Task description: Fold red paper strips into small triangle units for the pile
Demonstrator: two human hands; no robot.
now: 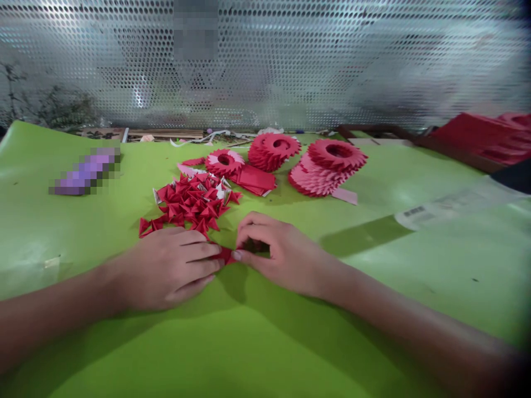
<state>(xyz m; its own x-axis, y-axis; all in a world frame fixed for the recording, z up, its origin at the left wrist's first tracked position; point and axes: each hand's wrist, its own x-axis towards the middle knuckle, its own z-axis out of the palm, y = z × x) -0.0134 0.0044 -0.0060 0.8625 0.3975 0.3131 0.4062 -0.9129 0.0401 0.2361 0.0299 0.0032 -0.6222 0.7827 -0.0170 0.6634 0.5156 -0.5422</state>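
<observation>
A small piece of red folded paper [226, 255] lies between my two hands at the middle of the table, most of it hidden by fingers. My left hand [174, 268] lies over its left part, fingers together and pressing it down. With thumb and index finger, my right hand [277, 251] pinches the paper's right end. Just beyond my left hand is a pile of red folded paper triangles [191, 202], with some white ones among them. Behind the pile stand a small red and pink paper ring [224, 161] and a stack of flat red paper pieces [254, 179].
Two taller stacked paper rings, one red [271, 152] and one pink and red [319, 177], stand further back. A blurred purple object [87, 174] lies at left. Red paper [477, 135] fills a brown tray at right. A perforated metal screen [265, 72] rises behind the green tabletop [257, 342].
</observation>
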